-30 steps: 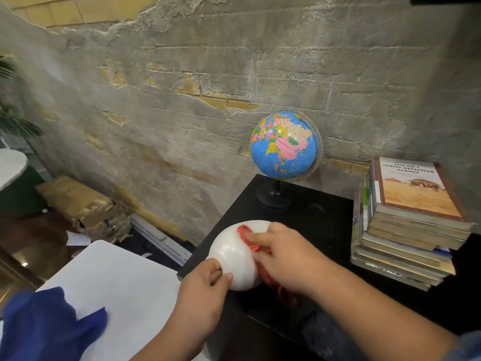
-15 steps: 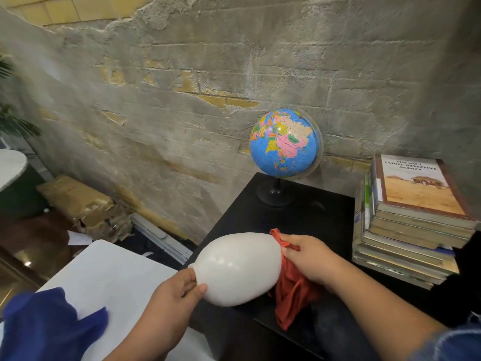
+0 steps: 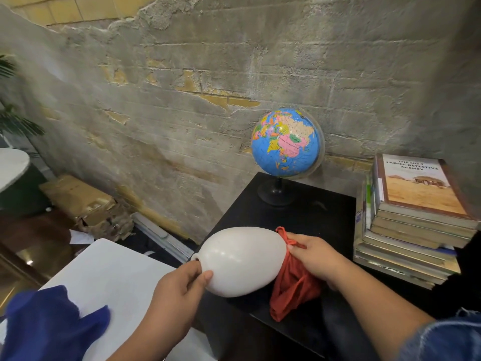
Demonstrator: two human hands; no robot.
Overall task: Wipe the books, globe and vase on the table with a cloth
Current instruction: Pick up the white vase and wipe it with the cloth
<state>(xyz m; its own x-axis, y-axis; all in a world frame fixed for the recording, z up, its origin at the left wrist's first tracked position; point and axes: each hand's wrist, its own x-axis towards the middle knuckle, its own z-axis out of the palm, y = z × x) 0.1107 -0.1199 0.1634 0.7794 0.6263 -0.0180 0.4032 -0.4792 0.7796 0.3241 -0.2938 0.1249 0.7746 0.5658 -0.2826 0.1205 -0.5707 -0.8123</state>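
Vase point(image 3: 242, 259) held sideways over table point(image 3: 299, 220) edge, left hand point(image 3: 179, 285) pinching its neck, right hand point(image 3: 317, 259) gripping cloth point(image 3: 291, 295) against base (slick surface): pinch may slip, vase drops.

Dim indoor light, soft shadows, wide-angle edge warp, slight blur.

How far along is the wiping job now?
In hand: the left hand holds the white vase on its side by the neck, while the right hand presses the red cloth against its base. Nothing shows as finished. The globe and the stack of books stand on the black table untouched, probably left to wipe.
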